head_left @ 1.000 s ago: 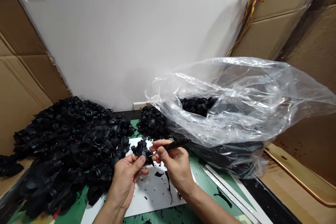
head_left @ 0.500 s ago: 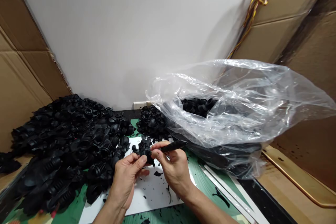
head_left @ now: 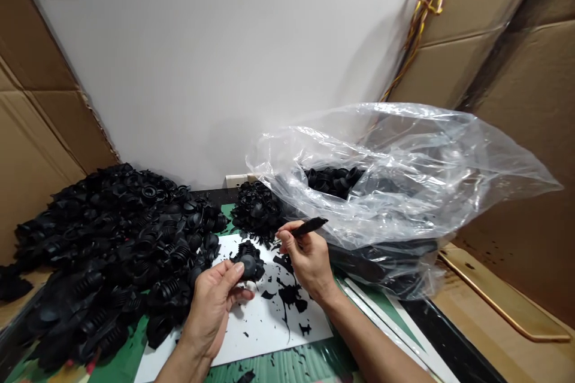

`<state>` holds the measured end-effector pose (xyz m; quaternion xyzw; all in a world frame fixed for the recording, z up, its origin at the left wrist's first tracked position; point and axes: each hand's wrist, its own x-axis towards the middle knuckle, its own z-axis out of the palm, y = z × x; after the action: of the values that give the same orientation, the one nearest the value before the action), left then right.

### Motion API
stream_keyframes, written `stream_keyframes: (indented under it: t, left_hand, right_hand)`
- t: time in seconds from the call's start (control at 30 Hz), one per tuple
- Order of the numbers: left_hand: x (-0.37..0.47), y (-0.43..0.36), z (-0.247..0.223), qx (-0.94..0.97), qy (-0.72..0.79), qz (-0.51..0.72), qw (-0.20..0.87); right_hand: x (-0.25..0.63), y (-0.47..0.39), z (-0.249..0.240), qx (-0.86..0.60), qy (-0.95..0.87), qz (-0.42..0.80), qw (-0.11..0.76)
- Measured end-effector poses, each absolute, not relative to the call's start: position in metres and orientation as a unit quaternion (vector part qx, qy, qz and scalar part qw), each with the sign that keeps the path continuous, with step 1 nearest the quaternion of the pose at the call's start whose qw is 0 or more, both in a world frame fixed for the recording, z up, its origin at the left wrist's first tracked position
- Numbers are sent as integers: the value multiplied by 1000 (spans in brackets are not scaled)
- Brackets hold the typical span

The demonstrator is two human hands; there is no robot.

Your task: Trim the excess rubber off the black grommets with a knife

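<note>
My left hand pinches a black ribbed rubber boot between thumb and fingers, just above a white sheet. The boot's smooth domed end faces me, with ragged flash around it. To its right, apart from the boot, my right hand grips a black pen-shaped tool; its working tip cannot be made out behind my fingers. Loose black trimmings lie scattered on the sheet below my right hand.
A large heap of black rubber boots fills the left side. Behind the sheet sits a smaller pile of black scraps. A clear plastic bag holding boots stands at the right, near white strips and cardboard walls.
My right hand has drawn away from the boot, up and to the right, with the tool. More black trimmings now show on the sheet. The boot has turned its domed end towards me.
</note>
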<state>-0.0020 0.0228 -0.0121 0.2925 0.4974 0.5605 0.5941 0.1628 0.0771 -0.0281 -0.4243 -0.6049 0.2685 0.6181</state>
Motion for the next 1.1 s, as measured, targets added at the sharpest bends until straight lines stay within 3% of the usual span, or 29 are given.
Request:
stream_keyframes:
  t: [0.4, 0.7, 0.77, 0.93, 1.1]
  left_hand:
    - [-2, 28, -12, 186, 473, 607, 611]
    - [4, 21, -10, 265, 457, 559, 639]
    - [2, 19, -11, 346, 522, 516, 585]
    - [-3, 16, -9, 522, 579, 553, 294]
    - [-3, 17, -6, 642, 539, 463, 289]
  right_hand:
    - [137, 46, -27, -414, -697, 251, 529]
    - [121, 50, -32, -413, -637, 236, 606]
    - [130, 55, -28, -427, -635, 261, 589]
    - [150, 61, -18, -395, -704, 310, 502]
    - [149, 59, -18, -343, -729, 336, 487]
